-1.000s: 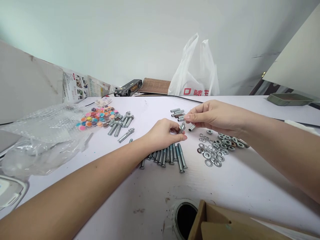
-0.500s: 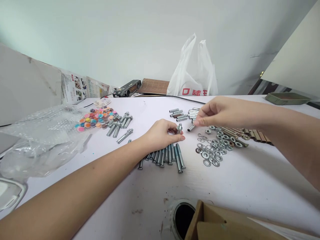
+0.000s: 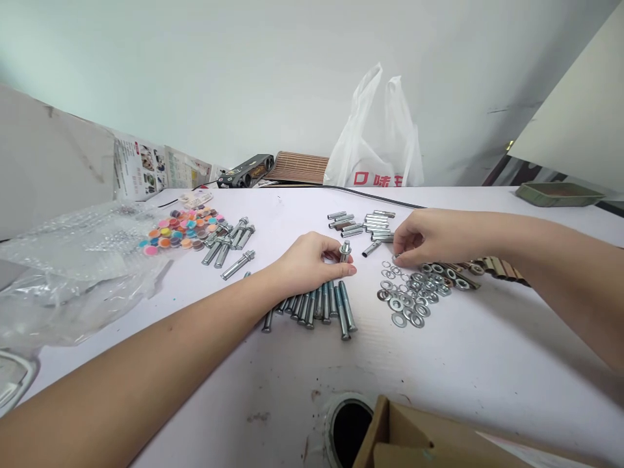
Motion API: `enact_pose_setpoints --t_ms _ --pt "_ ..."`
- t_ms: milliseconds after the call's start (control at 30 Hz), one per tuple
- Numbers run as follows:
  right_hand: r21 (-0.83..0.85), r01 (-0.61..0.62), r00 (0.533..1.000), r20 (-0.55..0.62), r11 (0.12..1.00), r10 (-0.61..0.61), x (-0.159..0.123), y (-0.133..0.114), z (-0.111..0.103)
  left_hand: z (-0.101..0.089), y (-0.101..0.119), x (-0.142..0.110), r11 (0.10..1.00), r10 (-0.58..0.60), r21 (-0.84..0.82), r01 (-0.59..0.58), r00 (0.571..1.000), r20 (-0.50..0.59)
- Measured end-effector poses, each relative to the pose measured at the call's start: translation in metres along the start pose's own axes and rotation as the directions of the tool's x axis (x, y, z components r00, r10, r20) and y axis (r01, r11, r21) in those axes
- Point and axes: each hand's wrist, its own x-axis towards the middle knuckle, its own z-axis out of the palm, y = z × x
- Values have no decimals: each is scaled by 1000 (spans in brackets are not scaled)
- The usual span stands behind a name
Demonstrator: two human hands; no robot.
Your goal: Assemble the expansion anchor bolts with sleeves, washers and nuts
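Note:
My left hand [image 3: 316, 263] grips an expansion bolt [image 3: 345, 251] upright between thumb and fingers, its threaded tip and a washer showing at the top. Beneath that hand lies a row of loose bolts [image 3: 312, 309], heads toward me. On the right, the fingertips of my right hand [image 3: 414, 240] pinch a small metal piece at the edge of the washer pile, seemingly a nut and mostly hidden by the fingers. Flat washers [image 3: 400, 320], thin spring washers [image 3: 387, 273] and nuts [image 3: 437, 268] spread below it. Metal sleeves [image 3: 351, 231] lie just beyond, with one single sleeve [image 3: 372, 249] nearer.
Assembled expansion bolts [image 3: 238, 265] lie at left beside colourful round discs [image 3: 188, 227] and clear plastic wrap [image 3: 88, 260]. Brassy sleeves [image 3: 504, 270] sit far right. A cardboard box [image 3: 439, 435] and a dark round hole [image 3: 351, 429] are in front. A white bag [image 3: 375, 143] stands behind.
My right hand has let go of the single sleeve and moved right and toward me, to the nuts and washers. The left hand keeps its hold on the bolt.

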Motion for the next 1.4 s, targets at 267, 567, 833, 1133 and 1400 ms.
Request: enact_pose_setpoints --t_ms 267,567,833,1133,1400 --pt "163 436 844 -417 885 -339 -8 -59 7 1 0 1 997 40 60 -40 999 -9" --pt "148 512 799 -442 846 -407 3 -57 21 -1 2 -1 997 38 65 -37 999 -9" --pt "203 602 723 -550 773 -418 7 -52 33 -1 1 -1 996 65 64 -65 998 12" --pt "204 536 743 -575 819 -343 13 -48 40 -1 3 -2 995 74 67 -74 997 9" --pt "254 638 641 -699 727 -319 11 -40 50 -3 -1 -1 998 29 63 -30 999 23"
